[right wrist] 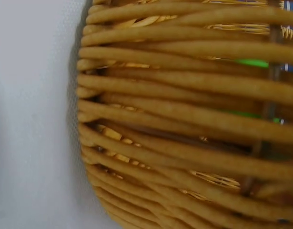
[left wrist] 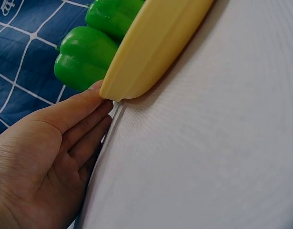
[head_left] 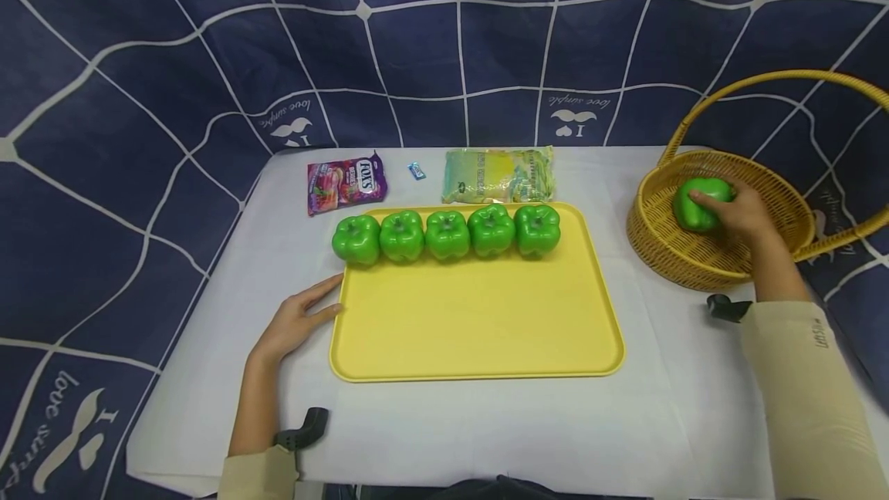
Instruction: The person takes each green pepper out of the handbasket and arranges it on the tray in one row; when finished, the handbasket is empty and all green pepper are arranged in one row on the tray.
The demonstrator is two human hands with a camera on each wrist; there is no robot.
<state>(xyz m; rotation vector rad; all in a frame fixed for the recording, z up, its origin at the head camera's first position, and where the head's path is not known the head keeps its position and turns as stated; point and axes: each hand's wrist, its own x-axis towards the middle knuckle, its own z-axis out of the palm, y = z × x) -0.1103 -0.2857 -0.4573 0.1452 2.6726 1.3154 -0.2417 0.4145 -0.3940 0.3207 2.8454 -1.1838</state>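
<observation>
In the head view my right hand (head_left: pixel 748 213) grips a green bell pepper (head_left: pixel 689 213) inside a round wicker basket (head_left: pixel 663 253) at the right. The right wrist view is filled by the basket's woven wall (right wrist: pixel 184 102), with slivers of green behind the weave; that hand's grasp is hidden there. My left hand (head_left: pixel 295 324) touches the left edge of a yellow tray (head_left: pixel 479 315), fingers fairly straight. Seen from the left wrist, the hand (left wrist: pixel 46 152) meets the tray's corner below a green bell pepper (left wrist: pixel 84 59). Several green bell peppers (head_left: pixel 447 235) form a row along the tray's far side.
Behind the tray lie a purple Fox's candy bag (head_left: pixel 347 184), a small blue wrapper (head_left: pixel 417 170) and a yellow-green packet (head_left: pixel 498 175). The basket's tall handle (head_left: pixel 771 77) arches above it. A white cloth (head_left: pixel 451 430) covers the table; dark-blue checked fabric (head_left: pixel 417 45) hangs behind.
</observation>
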